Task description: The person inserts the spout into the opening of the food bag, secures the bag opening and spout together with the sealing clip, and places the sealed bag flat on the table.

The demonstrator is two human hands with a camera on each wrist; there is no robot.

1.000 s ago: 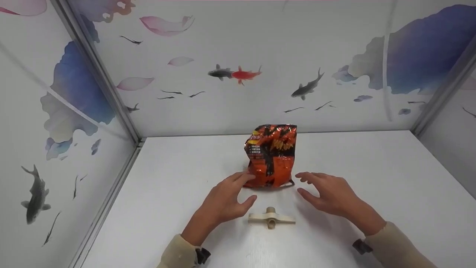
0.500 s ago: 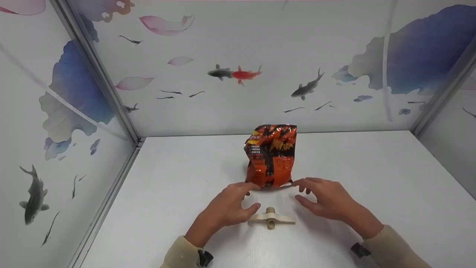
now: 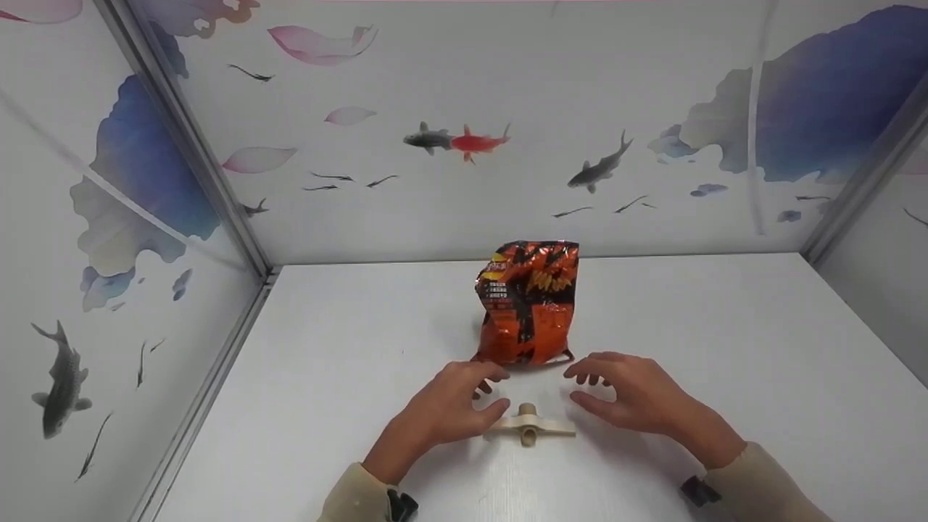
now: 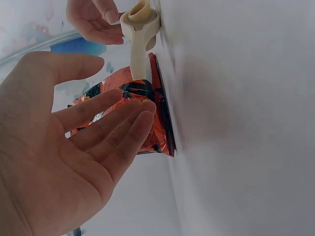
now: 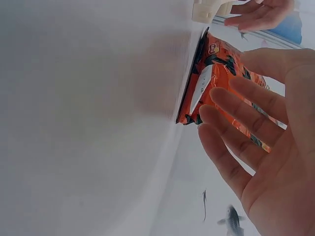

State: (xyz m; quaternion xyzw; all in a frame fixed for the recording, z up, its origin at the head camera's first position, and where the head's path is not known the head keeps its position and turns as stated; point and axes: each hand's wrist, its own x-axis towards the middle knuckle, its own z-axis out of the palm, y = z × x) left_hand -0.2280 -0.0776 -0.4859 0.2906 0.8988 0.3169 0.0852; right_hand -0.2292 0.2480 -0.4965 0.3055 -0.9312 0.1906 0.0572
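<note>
An orange and black foil snack bag (image 3: 529, 312) stands upright at the back of the white table, with a flower print on its front. Nearer to me lies a beige cross-shaped piece (image 3: 528, 419) with a short hollow tube through its middle. My left hand (image 3: 453, 406) hovers at its left, fingers loosely bent, thumb tip over the end of its left arm. On the other side my right hand (image 3: 638, 395) faces it, palm inward, apart from it. Both wrist views show palms with spread fingers holding nothing: left palm (image 4: 64, 147), right palm (image 5: 280, 182).
A white back wall (image 3: 348, 217) printed with fish and petals rises behind the table (image 3: 348, 333). Side walls with metal corner posts (image 3: 188, 145) enclose it left and right. A black strap clip (image 3: 699, 491) sits at the right sleeve.
Both hands have drawn back toward me from beside the bag's base and come slightly closer together around the beige piece. The bag and the beige piece have stayed in place.
</note>
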